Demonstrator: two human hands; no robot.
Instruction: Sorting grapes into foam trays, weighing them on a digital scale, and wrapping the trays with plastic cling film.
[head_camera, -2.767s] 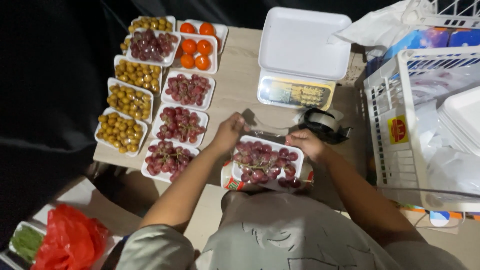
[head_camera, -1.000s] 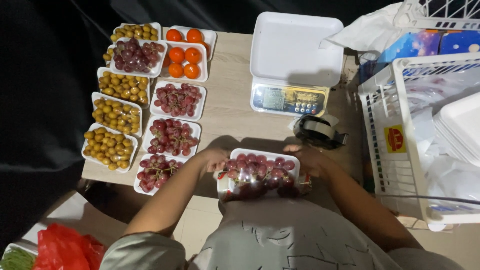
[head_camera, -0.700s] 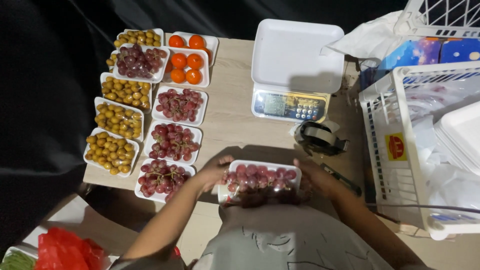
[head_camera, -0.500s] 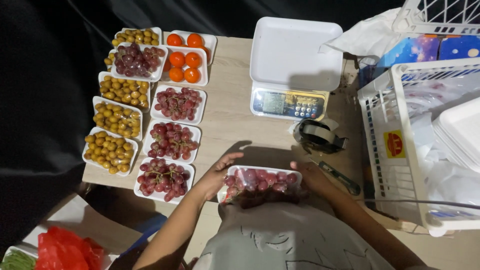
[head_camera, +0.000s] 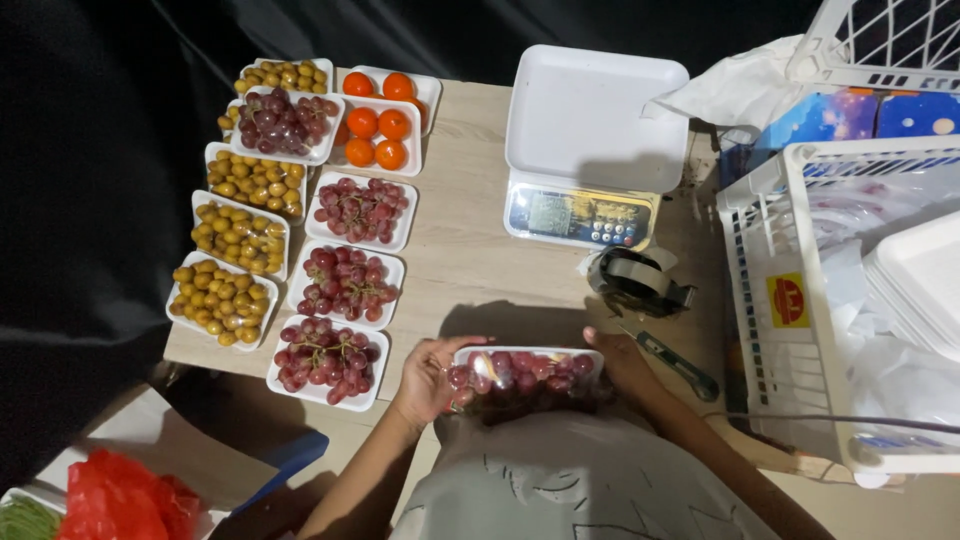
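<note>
Left hand (head_camera: 428, 377) and right hand (head_camera: 618, 362) clasped on opposite ends of tray of red grapes (head_camera: 525, 372), drawn nearer to the body than a moment ago, off the spot beside the tape dispenser (head_camera: 640, 281). Tray now held between both palms, at the table's (head_camera: 480, 270) near edge, below the white scale (head_camera: 590, 150). Just left of it, a column of filled grape trays (head_camera: 345, 285).

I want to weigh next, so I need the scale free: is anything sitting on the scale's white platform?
No: the scale has a bare white platform, and the tray of red grapes is between both hands at the table's near edge.
</note>
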